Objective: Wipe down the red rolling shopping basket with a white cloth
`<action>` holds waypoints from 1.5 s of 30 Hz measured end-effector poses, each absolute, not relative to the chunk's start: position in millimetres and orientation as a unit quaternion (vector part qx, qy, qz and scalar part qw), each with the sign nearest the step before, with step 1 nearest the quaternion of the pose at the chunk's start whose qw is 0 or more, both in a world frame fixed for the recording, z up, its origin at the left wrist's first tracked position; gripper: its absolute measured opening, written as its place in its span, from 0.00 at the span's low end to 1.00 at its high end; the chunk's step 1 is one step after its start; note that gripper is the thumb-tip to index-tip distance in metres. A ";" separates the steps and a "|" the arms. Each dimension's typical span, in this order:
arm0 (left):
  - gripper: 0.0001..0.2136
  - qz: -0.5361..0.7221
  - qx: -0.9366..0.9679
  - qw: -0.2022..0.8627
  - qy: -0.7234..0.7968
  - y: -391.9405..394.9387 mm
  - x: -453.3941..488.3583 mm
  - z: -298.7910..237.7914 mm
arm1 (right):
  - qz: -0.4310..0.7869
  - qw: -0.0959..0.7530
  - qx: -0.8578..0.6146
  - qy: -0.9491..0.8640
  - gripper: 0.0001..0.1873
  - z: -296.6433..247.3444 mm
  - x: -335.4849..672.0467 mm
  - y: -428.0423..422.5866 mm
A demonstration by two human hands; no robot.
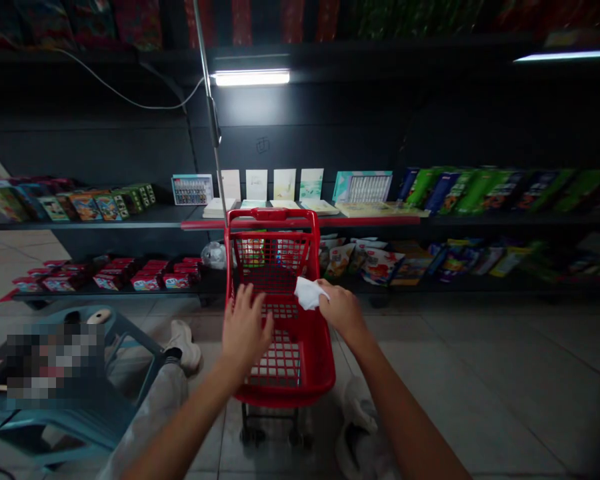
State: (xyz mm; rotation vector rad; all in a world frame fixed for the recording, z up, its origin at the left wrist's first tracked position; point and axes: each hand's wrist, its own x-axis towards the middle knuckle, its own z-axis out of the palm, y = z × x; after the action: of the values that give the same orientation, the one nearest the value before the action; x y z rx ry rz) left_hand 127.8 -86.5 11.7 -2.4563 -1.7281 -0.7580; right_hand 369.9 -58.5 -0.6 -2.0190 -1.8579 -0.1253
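Observation:
A red plastic shopping cart with lattice walls stands right in front of me. My right hand pinches a white tissue over the cart's right side. My left hand hovers over the left part of the basket, fingers spread, with nothing in it. Through the lattice I see the floor below. Whether the left fingertips touch the cart's rim I cannot tell.
A blue-grey plastic stool stands at the left. Behind the cart, a dark shelf bears boxes, booklets and green snack bags. Red boxes sit on the lower shelf. A thin metal pole rises behind the cart's handle.

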 end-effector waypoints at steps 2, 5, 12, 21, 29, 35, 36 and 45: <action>0.16 -0.232 -0.826 -0.019 -0.513 -130.3 150.4 -2.2 | -0.069 0.172 -0.729 -0.659 0.20 2.2 358.8 -60.7; 0.16 -0.175 -0.845 -0.070 -0.501 -165.2 169.5 -31.4 | -0.083 0.161 -0.724 -0.666 0.17 3.4 345.5 -63.4; 0.12 -0.279 -0.852 0.009 -0.444 -146.5 139.8 -71.6 | -0.062 0.248 -0.673 -0.694 0.22 -8.5 350.4 -54.7; 0.20 -0.336 -0.864 0.064 -0.369 -117.5 74.5 -73.4 | -0.168 0.336 -0.596 -0.709 0.22 -21.0 362.7 -33.6; 0.20 -0.304 -0.906 0.053 -0.291 -75.7 30.8 -74.8 | -0.209 0.328 -0.600 -0.699 0.15 -22.7 362.3 -30.1; 0.19 -0.266 -0.922 0.040 -0.280 -50.8 6.8 -67.0 | -0.157 0.336 -0.628 -0.684 0.21 -20.1 372.8 -34.8; 0.19 -0.267 -0.915 0.032 -0.300 -50.8 3.4 -65.0 | -0.149 0.328 -0.645 -0.674 0.21 -16.3 373.6 -36.8; 0.15 -0.360 -0.780 -0.079 -0.505 -27.7 -6.6 -62.8 | -0.146 0.387 -0.733 -0.541 0.26 60.6 404.3 -17.8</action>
State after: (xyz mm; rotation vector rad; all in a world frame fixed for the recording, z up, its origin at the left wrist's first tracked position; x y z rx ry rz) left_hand -6.6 -27.7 -62.8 -2.5835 -1.6727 -1.1903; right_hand 404.3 -17.8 60.6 -1.8649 -1.3762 -0.3717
